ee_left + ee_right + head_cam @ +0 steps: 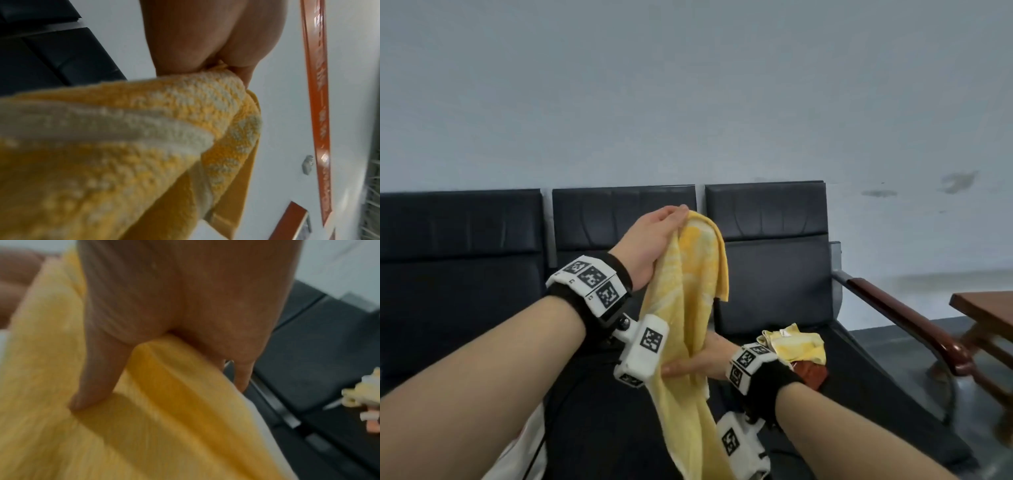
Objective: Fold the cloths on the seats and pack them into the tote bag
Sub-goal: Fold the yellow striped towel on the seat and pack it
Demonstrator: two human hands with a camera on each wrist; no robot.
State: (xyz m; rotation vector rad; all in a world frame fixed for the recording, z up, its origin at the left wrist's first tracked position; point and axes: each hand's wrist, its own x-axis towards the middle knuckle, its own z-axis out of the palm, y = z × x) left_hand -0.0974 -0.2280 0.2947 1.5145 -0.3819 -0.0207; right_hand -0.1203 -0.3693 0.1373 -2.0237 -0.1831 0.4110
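above the black seats (774, 274), both hands gripping the yellow towel (688, 308); left hand (650, 246) topmost, right hand (702, 359) mid-length

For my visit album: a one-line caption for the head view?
Left hand lifts a yellow towel while the right hand grips it lower, above black seats.

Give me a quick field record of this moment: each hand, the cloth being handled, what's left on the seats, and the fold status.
left hand: raised, grips top of the yellow towel
right hand: lower, holds the towel's middle, thumb on the front
yellow towel: hanging lengthwise between the hands, top corner flopped over, lower end trailing
other cloths: crumpled yellow and reddish pile on the right-hand seat
fold status: towel not yet folded flat
tote bag: cannot confirm
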